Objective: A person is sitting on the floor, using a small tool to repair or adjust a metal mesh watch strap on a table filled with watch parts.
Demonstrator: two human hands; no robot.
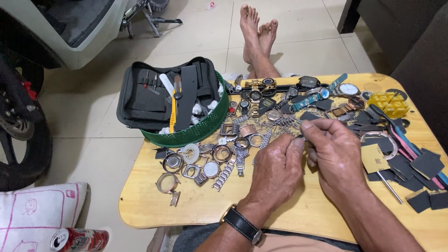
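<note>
Both hands meet above the middle of the wooden bench [154, 210], and between them sits a small metal piece [302, 136], too small to tell what kind. The right hand [333, 156] has its fingers [311, 127] pressed together in a pinch on the piece from above. The left hand [276, 170] is curled beside it, its fingers bent in toward the same spot; whether they grip the piece cannot be told. A black-strapped wristwatch [241, 225] circles the left wrist.

Just past the hands lies a scatter of watch cases, metal bracelets and whole watches [261, 107], too many and too overlapped to count. To the right lie many dark square patches [427, 164], one tan card [372, 158] and one yellow block-shaped holder [389, 103]. At the bench's left rear stands one green basket [200, 132] holding one open black tool case [144, 100].

Beyond the bench two bare feet [257, 30] rest on the tiled floor [98, 140]. At lower left lie one red drink can [79, 240] and one white cushion with pink lines [37, 210].
</note>
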